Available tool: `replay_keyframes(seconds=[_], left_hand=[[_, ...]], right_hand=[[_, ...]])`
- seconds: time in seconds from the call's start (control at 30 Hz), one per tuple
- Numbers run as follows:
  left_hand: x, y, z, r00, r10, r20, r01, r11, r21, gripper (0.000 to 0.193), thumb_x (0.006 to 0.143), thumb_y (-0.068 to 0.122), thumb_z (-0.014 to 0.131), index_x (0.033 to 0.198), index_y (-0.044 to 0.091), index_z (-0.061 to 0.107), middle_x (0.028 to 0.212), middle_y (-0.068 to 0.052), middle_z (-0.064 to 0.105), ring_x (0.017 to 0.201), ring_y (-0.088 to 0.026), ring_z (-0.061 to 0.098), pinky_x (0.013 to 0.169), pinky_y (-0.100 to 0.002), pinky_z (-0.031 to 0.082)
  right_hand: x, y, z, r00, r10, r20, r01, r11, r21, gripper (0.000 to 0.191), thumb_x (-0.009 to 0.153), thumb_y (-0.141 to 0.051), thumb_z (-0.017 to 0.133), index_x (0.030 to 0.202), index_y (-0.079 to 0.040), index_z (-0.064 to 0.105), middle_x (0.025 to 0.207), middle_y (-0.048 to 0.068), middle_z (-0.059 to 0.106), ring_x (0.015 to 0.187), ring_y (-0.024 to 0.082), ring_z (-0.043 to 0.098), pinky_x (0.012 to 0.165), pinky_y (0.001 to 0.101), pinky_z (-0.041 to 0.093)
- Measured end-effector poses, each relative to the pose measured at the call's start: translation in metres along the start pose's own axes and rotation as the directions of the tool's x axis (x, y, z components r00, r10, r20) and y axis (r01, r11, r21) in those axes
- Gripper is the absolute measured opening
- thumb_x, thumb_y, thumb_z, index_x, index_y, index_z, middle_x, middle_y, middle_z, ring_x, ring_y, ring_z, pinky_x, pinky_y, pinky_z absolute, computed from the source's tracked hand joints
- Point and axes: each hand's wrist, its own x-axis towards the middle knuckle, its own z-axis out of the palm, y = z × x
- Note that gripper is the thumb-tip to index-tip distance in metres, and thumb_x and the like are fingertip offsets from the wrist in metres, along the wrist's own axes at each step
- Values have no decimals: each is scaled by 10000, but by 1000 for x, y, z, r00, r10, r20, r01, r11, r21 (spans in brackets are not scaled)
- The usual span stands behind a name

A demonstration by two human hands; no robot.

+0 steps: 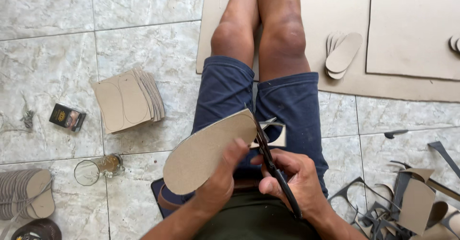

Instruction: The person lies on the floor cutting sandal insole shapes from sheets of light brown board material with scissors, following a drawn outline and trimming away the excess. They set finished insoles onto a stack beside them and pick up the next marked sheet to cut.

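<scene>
While a fanned stack of brown cardboard sheets with traced sole outlines (128,101) lies on the grey tiled floor (48,67), the left hand (221,182) clasps a brown sole-shaped cardboard cutout (206,151) over the lap, and the right hand (297,177) closes around black scissors (273,165) at its edge; dark offcuts (383,206) lie right.

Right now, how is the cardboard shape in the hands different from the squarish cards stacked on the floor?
The sole-shaped piece is already cut rounded; the stacked cards are squarish, with sole outlines only drawn on. The piece is held by the left hand against scissors; the stack lies fanned on tiles. Both are brown cardboard.
</scene>
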Motion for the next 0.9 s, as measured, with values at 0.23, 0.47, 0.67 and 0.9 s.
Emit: replay_keyframes(seconds=[0.23, 0.47, 0.67, 0.9], left_hand=[[-6, 23, 3, 741, -630, 232, 610, 487, -625, 349, 968, 344, 646, 994, 5, 726, 829, -57, 725, 759, -139, 697, 681, -286, 580], [4, 16, -5, 802, -586, 112, 529, 612, -588, 288, 956, 280, 701, 979, -1, 758, 741, -60, 711, 673, -137, 663, 638, -272, 538], [7, 20, -14, 799, -569, 195, 578, 636, -511, 265, 956, 266, 697, 954, 11, 769, 718, -49, 708, 656, -115, 658, 618, -254, 528], [18, 18, -28, 812, -537, 229, 561, 611, -559, 254, 929, 237, 718, 995, -3, 771, 709, -48, 696, 617, -119, 632, 563, -269, 520]], right_hand=[[6, -2, 4, 983, -184, 5, 183, 976, 115, 885, 834, -739, 740, 1255, 28, 608, 1060, 27, 645, 992, 109, 599, 875, 255, 489], [0, 9, 2, 999, -10, -30, 13, 993, 119, 882, 708, -690, 817, 1126, 81, 729, 788, 55, 588, 701, 129, 534, 617, 284, 419], [3, 5, 1, 997, -83, -7, 83, 993, 89, 879, 745, -769, 761, 1107, 28, 688, 843, -9, 595, 768, 73, 552, 665, 226, 446], [-2, 3, -1, 999, 51, -11, -50, 993, 104, 873, 657, -739, 806, 1013, 56, 733, 730, 26, 575, 655, 117, 518, 580, 272, 390]])
